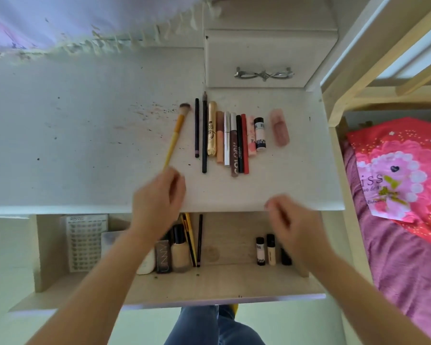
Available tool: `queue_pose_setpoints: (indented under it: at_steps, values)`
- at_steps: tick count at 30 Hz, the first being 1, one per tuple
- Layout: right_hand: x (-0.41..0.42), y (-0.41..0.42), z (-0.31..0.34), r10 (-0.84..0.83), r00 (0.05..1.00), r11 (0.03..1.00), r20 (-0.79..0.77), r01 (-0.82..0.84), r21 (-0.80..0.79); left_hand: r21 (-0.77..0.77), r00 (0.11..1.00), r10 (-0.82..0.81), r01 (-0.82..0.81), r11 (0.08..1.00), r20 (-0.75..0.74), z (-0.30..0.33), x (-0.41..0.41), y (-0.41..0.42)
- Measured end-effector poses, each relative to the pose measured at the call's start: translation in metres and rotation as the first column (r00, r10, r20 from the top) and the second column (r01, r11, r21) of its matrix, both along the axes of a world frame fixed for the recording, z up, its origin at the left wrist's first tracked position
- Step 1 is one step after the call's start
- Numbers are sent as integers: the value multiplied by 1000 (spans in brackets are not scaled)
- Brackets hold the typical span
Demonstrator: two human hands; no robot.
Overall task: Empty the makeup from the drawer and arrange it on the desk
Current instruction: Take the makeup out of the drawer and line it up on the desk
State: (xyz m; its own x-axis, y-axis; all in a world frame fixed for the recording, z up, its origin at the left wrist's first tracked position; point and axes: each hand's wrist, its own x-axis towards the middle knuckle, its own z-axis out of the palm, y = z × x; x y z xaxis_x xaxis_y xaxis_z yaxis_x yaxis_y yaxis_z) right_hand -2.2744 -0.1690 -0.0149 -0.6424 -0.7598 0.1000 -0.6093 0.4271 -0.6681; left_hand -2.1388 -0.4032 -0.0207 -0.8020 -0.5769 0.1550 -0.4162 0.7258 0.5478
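Left hand [159, 195] pinches yellow-handled brush [176, 134] by its tail end, bristles angled away over desk [85, 133]. Right hand [291, 220] blurred above open drawer [224, 282], fingers loosely curled, apparently holding nothing. Makeup row [234, 138] lies on desk.

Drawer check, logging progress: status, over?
Left hand holds yellow-handled brush; right hand empty. Open wooden drawer still holds beige foundation bottle. Nothing blocking.

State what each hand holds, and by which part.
The left hand pinches the yellow-handled brush by its handle end. The right hand holds nothing visible.
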Motion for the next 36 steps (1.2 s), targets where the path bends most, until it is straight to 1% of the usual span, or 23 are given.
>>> queue_pose_setpoints:
  at_steps: [1,2,3,4,5,7,9,11,14,16,18,19,21,23,24,26,28,29,30,31,33,34,36]
  values:
    - [19,13,-17,77,997,984,20,-79,157,65,998,-57,54,996,37,-10,19,22]
    - [33,23,-35,117,991,932,71,-134,337,114,989,-106,95,989,99,-23,36,43]
    - [42,31,-53,102,987,854,122,-150,497,146,970,-154,128,981,190,-37,48,62]
    - [45,37,-68,77,987,776,144,-150,613,168,936,-186,140,976,299,-49,55,78]
    - [44,39,-80,54,988,730,144,-137,670,178,895,-188,125,976,404,-62,57,88]
    - [38,36,-95,14,992,695,122,-97,712,177,813,-101,-2,984,573,-81,48,96]
    - [36,29,-104,-2,994,681,108,-78,728,154,733,-28,-105,982,680,-96,33,95]
    - [36,22,-110,-7,995,664,97,-68,745,95,664,-5,-100,990,748,-108,21,94]
    - [38,17,-114,30,998,651,52,-59,757,-2,586,8,-11,1000,810,-116,12,93]
    - [41,20,-117,83,996,657,15,-67,751,30,585,-7,-30,999,811,-121,14,94]
    - [45,24,-118,124,992,664,-5,-79,743,106,644,-32,-78,991,765,-118,21,98]
    - [47,26,-116,138,990,668,-4,-91,738,132,684,-63,-49,990,726,-114,26,101]
    - [52,28,-106,167,986,683,18,-129,719,162,763,-160,73,984,626,-100,39,106]
    - [53,31,-87,164,985,738,53,-158,656,233,836,-236,134,963,496,-77,51,105]
    - [51,31,-73,143,987,782,76,-160,603,267,868,-246,137,954,431,-63,54,99]
    - [37,24,-36,85,990,886,112,-126,445,255,935,-188,111,961,301,-29,50,77]
    - [9,7,4,19,996,973,86,-38,227,179,986,-78,51,982,149,4,31,45]
    - [-10,-3,22,-24,999,991,48,17,133,129,996,-24,12,992,89,19,17,28]
    - [-32,-14,35,-72,997,995,9,71,68,87,998,25,-30,996,60,30,0,12]
    - [-55,-26,45,-127,992,991,-17,127,31,60,996,67,-71,996,66,38,-17,-3]
    - [-102,-48,52,-228,974,972,-18,229,46,43,979,134,-142,989,156,42,-52,-27]
    - [-122,-58,50,-267,964,959,-19,268,91,33,966,154,-164,986,206,40,-66,-36]
    - [-152,-72,38,-302,950,924,-74,311,221,-7,948,164,-168,986,273,29,-86,-47]
